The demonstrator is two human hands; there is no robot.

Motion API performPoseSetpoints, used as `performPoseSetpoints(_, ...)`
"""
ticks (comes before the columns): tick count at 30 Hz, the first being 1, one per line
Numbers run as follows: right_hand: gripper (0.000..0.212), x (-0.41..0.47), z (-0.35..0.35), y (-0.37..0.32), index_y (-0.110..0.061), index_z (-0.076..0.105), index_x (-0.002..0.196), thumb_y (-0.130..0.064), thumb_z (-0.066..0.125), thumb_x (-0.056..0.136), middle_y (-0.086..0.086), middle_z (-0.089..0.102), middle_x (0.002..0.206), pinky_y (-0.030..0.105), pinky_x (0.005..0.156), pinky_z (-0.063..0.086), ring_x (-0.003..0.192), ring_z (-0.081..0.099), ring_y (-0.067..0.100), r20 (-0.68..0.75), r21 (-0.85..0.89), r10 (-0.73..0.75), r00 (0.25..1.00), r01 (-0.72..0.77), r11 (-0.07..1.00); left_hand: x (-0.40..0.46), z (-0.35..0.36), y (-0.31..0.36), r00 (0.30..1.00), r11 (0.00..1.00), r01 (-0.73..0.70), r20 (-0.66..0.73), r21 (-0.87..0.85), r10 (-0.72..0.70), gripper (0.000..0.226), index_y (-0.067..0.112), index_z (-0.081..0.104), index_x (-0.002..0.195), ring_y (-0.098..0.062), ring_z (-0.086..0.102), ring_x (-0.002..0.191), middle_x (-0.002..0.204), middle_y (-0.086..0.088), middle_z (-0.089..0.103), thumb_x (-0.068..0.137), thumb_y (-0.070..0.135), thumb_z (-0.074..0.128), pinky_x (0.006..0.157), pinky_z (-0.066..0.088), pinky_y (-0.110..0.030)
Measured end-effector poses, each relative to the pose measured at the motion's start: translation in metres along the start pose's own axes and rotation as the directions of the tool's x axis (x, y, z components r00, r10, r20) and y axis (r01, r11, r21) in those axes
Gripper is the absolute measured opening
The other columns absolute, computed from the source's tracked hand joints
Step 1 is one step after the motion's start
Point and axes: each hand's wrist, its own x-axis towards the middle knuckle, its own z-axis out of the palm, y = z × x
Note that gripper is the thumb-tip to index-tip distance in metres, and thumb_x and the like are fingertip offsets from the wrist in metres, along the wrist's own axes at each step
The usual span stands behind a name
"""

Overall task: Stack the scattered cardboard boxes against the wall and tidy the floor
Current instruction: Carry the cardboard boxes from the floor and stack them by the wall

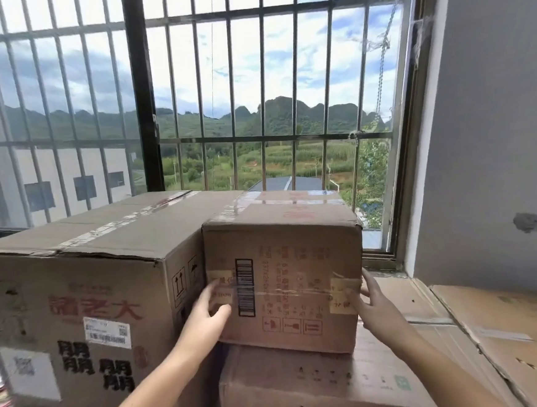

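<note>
Four cardboard boxes stand stacked before a barred window that looks out on green hills and cloudy sky. Largest is the big box on the left, taped along its top and printed with bold black and red characters on its front, with a white label stuck near the middle. At lower right lies a flattened box, slanting beside a grey wall. In the centre, a lower box with black characters along its bottom edge carries the small box, which sits on top of it and touches the big box's right side. The small box bears a barcode strip, faint red print and clear tape around its middle. Both bare arms reach up to it. The left hand presses the front near the left edge, fingers fairly straight and slightly apart, thumb on the cardboard. The right hand lies against the right front corner, fingers straight and spread over a tape patch
</note>
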Motion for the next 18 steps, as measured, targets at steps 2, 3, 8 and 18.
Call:
performPoseSetpoints(2, 0.067, -0.017, -0.005, -0.001, -0.032, 0.014, 0.151, -0.044, 0.048, 0.093, 0.005, 0.041, 0.145, 0.027, 0.089, 0.038, 0.121, 0.051, 0.019, -0.044, -0.032, -0.02, 0.999, 0.019, 0.999, -0.011, -0.007, 0.001, 0.997, 0.997, -0.081, 0.018, 0.002, 0.081, 0.05, 0.031, 0.038, 0.14, -0.009, 0.042, 0.129, 0.14, 0.006, 0.046, 0.095, 0.011, 0.051, 0.111, 0.03, -0.03)
performPoseSetpoints(3, 0.067, -0.027, -0.008, -0.001, -0.033, 0.015, 0.15, -0.044, 0.049, 0.093, 0.004, 0.041, 0.146, 0.026, 0.091, 0.037, 0.118, 0.051, 0.015, -0.061, -0.029, -0.047, 0.997, 0.046, 0.999, -0.017, -0.01, 0.002, 0.992, 0.993, -0.122, 0.038, -0.003, 0.122, 0.047, 0.034, 0.039, 0.135, -0.006, 0.045, 0.126, 0.136, 0.007, 0.049, 0.096, 0.01, 0.051, 0.109, 0.031, -0.029)
performPoseSetpoints(8, 0.066, -0.101, -0.009, 0.007, -0.06, 0.022, 0.133, -0.075, 0.046, 0.074, -0.027, 0.045, 0.133, 0.018, 0.093, 0.043, 0.117, 0.049, -0.01, -0.121, -0.008, -0.125, 0.985, 0.125, 0.992, -0.041, -0.027, -0.009, 0.944, 0.959, -0.272, 0.171, -0.083, 0.283, 0.037, 0.042, 0.048, 0.123, 0.001, 0.052, 0.119, 0.123, 0.012, 0.059, 0.093, 0.021, 0.052, 0.098, 0.04, -0.012)
performPoseSetpoints(18, 0.08, -0.312, 0.037, 0.059, -0.056, 0.03, 0.127, -0.09, 0.048, 0.058, -0.024, 0.049, 0.131, 0.029, 0.097, 0.046, 0.115, 0.052, -0.007, -0.42, 0.141, 0.297, 0.858, -0.262, 0.955, -0.116, -0.011, -0.084, 0.786, 0.96, -0.168, 0.558, -0.223, 0.267, 0.035, 0.055, 0.054, 0.115, -0.003, 0.057, 0.113, 0.115, 0.016, 0.064, 0.083, 0.039, 0.057, 0.094, 0.042, -0.009)
